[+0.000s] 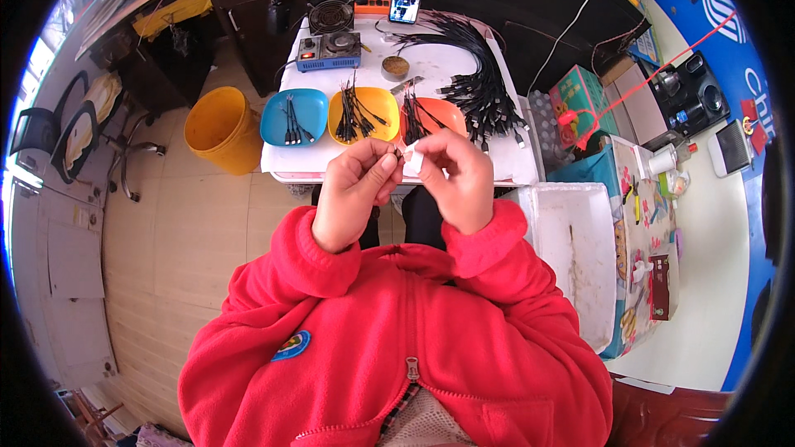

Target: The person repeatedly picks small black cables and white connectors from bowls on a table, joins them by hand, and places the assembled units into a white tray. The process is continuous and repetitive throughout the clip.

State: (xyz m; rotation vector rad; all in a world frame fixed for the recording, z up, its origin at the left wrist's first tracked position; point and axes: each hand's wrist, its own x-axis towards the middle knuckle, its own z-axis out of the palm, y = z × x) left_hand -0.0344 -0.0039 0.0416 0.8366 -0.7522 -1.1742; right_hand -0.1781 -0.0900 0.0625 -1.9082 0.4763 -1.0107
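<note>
**Large lettering found only on the blue panel**

Large white letters are borne by the blue panel (733, 58) at the far right, where the word is cut off by the rim of the view. Above them, a rounded white emblem (722, 12) of curved stripes is displayed. On the left chest of the red jacket (373, 306), a round blue badge (291, 345) is worn, its details too small to be read. Pale marks are carried by the upright dark red box (660, 288) at the right; these cannot be made out.
</note>
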